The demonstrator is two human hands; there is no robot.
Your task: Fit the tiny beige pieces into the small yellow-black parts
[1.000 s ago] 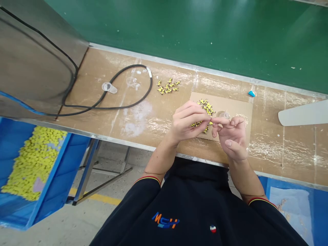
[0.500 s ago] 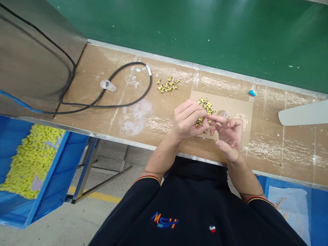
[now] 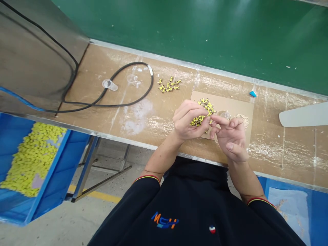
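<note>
My left hand (image 3: 189, 120) is above the near edge of a cardboard sheet (image 3: 225, 99), thumb and fingertips pinched together. Whatever is between them is too small to name. Beside it my right hand (image 3: 232, 138) has its fingers apart and thumb held away, the index fingertip reaching to the left fingertips. Partly covered by the left hand lies a pile of small yellow and dark pieces (image 3: 205, 105). Behind the right fingers stands a small clear container (image 3: 227, 115), and to its right is a heap of tiny pale pieces (image 3: 242, 120).
More yellow and dark pieces (image 3: 169, 84) lie left of the sheet. A black cable (image 3: 123, 106) loops over the table, near a clear plastic cup (image 3: 110, 84). A blue piece (image 3: 253, 93) and a white object (image 3: 302, 115) are on the right. Yellow parts (image 3: 33, 157) fill a blue bin (image 3: 51, 174).
My left fingers have loosened and arched a little, showing more of the pile beneath. My right hand has shifted slightly right, its thumb still held away.
</note>
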